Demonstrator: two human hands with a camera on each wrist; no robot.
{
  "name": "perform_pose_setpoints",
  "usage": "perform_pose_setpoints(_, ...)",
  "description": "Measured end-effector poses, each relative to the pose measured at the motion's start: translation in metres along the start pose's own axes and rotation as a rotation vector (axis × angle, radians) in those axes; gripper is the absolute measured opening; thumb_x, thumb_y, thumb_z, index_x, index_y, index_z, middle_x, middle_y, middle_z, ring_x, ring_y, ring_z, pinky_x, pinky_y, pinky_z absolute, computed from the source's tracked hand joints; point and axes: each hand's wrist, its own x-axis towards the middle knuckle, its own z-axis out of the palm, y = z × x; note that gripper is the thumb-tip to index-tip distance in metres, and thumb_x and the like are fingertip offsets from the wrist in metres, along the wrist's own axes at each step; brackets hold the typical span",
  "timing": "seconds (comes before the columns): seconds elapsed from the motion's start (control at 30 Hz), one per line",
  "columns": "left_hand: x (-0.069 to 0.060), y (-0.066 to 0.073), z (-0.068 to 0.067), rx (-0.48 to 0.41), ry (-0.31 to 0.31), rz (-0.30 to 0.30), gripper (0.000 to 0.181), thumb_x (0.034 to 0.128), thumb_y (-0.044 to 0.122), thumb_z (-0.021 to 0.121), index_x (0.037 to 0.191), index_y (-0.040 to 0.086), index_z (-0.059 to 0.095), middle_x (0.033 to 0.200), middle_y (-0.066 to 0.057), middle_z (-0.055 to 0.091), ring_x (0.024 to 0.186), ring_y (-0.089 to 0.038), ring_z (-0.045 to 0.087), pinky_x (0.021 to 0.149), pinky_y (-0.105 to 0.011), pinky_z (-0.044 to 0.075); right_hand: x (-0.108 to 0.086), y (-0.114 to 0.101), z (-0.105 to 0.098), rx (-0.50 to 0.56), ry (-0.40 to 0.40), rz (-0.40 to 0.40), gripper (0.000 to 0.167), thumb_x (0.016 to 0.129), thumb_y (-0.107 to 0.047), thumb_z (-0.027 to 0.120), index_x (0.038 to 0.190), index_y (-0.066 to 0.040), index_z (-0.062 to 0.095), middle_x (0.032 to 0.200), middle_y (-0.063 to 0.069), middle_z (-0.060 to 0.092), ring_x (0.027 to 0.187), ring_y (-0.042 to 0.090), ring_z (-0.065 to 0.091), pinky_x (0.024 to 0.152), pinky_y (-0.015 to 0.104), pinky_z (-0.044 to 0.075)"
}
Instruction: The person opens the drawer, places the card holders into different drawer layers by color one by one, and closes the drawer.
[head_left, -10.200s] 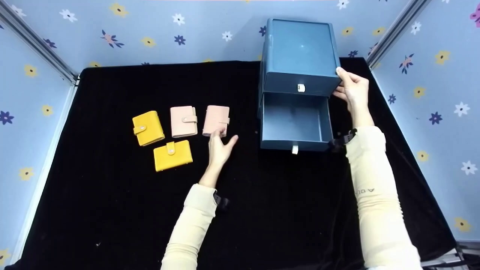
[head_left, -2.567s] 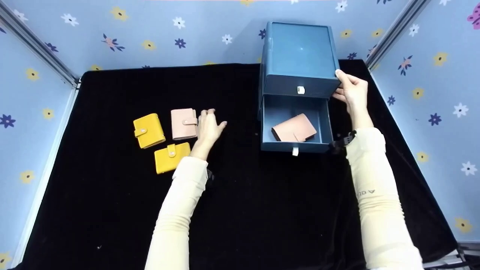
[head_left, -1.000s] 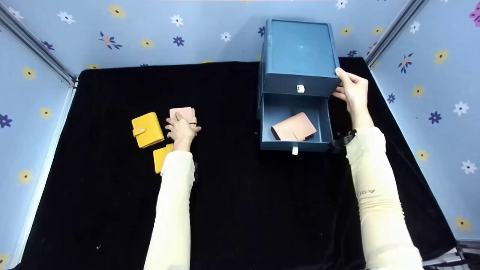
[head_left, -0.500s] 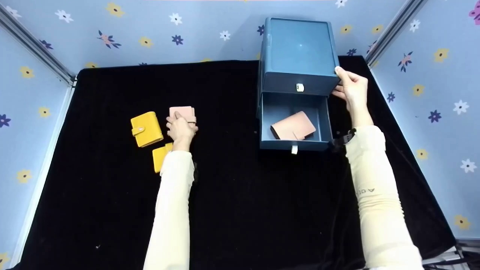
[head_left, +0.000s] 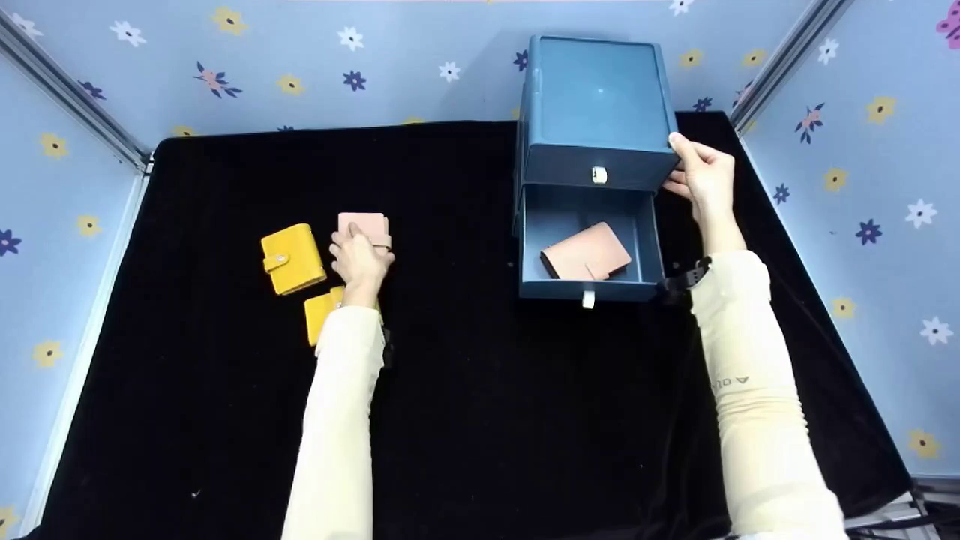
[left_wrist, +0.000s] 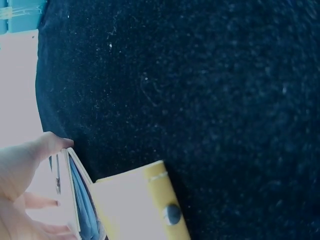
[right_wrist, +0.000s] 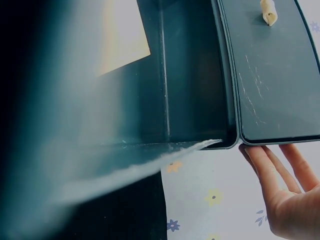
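My left hand grips a pink card holder by its sides; in the left wrist view the thumb and fingers of the hand pinch its edges, and its pages show. A yellow holder lies partly under the left wrist, another yellow one to its left. At the right, a second pink holder lies tilted in the pulled-out lower drawer of the blue cabinet. My right hand holds the cabinet's front right edge, thumb on top; in the right wrist view the fingers press its side.
The closed upper drawer has a white pull tab, and the lower one has another. Black cloth covers the table. Flowered blue panels stand behind and at both sides, joined by metal posts.
A pink holder went from the table into the lower drawer earlier. My left hand has since moved left onto the other pink holder and closed around it. My right hand stays at the cabinet.
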Motion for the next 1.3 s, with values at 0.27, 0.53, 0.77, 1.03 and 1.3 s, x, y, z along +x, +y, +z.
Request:
perform_pose_setpoints(0.27,-0.007,0.007,-0.011,-0.036,-0.022,0.045,0.085,0.0696,0.026,0.072,0.137,0.0,0.027,0.126,-0.027,0.031,0.115,-0.041,0.033,0.087,-0.051,0.036,0.005,0.002,-0.002,-0.007,0.004,-0.013,0.033,0.068,-0.024,0.077,0.092,-0.004,0.067,0.068,0.008,0.063,0.059,0.019,0.064,0.051,0.028,0.051)
perform_pose_setpoints(0.53,-0.02,0.017,-0.019,-0.073,-0.05,0.063,0.08,0.0656,0.024,0.072,0.132,0.001,0.034,0.119,-0.025,0.038,0.11,-0.039,0.038,0.084,-0.051,0.038,0.0,0.001,0.0,-0.042,0.009,-0.03,0.033,0.069,-0.026,0.076,0.093,-0.004,0.067,0.067,0.007,0.062,0.059,0.018,0.064,0.053,0.027,0.051)
perform_pose_setpoints(0.77,-0.037,0.025,-0.026,-0.09,-0.072,0.123,0.081,0.0648,0.026,0.072,0.133,0.004,0.035,0.117,-0.025,0.039,0.109,-0.039,0.04,0.083,-0.049,0.04,0.0,0.0,-0.001,-0.021,-0.003,-0.016,0.029,0.069,-0.025,0.075,0.09,-0.005,0.067,0.066,0.007,0.062,0.057,0.018,0.063,0.053,0.028,0.051)
perform_pose_setpoints(1.03,-0.062,0.032,-0.031,-0.132,-0.074,0.246,0.078,0.0649,0.024,0.072,0.131,0.002,0.038,0.121,-0.025,0.037,0.108,-0.039,0.04,0.082,-0.049,0.041,0.027,0.014,-0.011,-0.019,-0.014,-0.026,0.04,0.064,-0.029,0.079,0.095,-0.005,0.068,0.072,0.009,0.064,0.062,0.021,0.064,0.054,0.03,0.052)
perform_pose_setpoints(1.3,-0.08,0.043,-0.038,-0.169,-0.052,0.313,0.079,0.0626,0.024,0.07,0.132,0.003,0.038,0.123,-0.024,0.038,0.109,-0.038,0.04,0.082,-0.047,0.041,0.023,0.011,-0.01,-0.029,-0.02,-0.017,0.04,0.065,-0.029,0.078,0.095,-0.005,0.068,0.072,0.009,0.064,0.063,0.021,0.065,0.055,0.03,0.052)
